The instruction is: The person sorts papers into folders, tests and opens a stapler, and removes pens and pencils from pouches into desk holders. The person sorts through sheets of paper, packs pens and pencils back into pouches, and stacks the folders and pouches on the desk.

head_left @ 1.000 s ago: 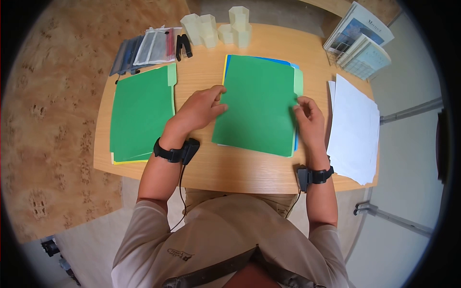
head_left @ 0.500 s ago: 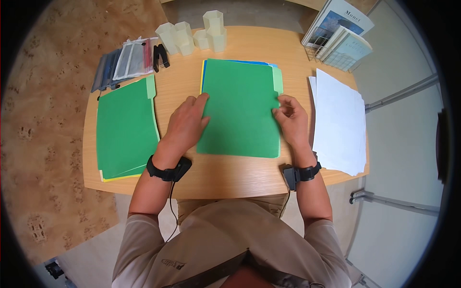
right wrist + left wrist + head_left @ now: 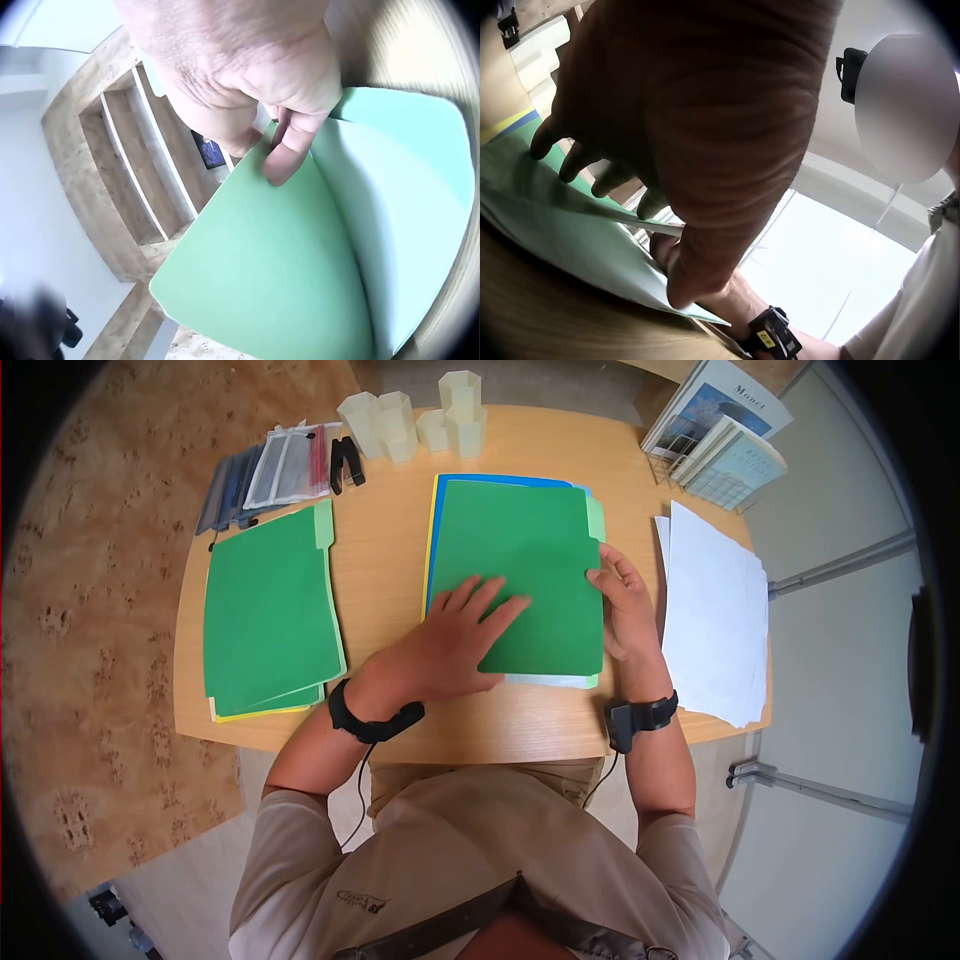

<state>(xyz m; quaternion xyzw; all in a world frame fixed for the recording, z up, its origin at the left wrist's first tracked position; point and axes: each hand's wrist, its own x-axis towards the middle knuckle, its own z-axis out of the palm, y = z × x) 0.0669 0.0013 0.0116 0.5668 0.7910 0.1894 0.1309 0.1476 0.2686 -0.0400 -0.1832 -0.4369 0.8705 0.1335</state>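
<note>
Spread across the lower left of the middle green folder (image 3: 530, 540), the left hand (image 3: 455, 645) has its fingers nearly straight on the cover and its thumb by the front edge. The right hand (image 3: 632, 605) pinches that folder's right edge, thumb on top. In the right wrist view the right hand (image 3: 255, 67) holds a lifted green sheet of the folder (image 3: 262, 255), with paler layers fanned apart beneath. The left wrist view shows the left hand (image 3: 705, 112) over the slightly raised cover (image 3: 577, 199). Blue (image 3: 436, 550) and yellow edges show at the folder's left.
More green folders (image 3: 270, 610) lie at the left of the table (image 3: 390, 520), with zip pouches (image 3: 285, 470) and a black stapler-like object (image 3: 345, 463) behind. Pale hexagonal holders (image 3: 465, 420) stand at the back. White papers (image 3: 715, 620) and a rack of books (image 3: 720, 445) are at right.
The left hand has moved from beside the folder's left edge onto its cover. The right hand now grips the right edge, and the green folder sits shifted right, showing more blue and yellow at left.
</note>
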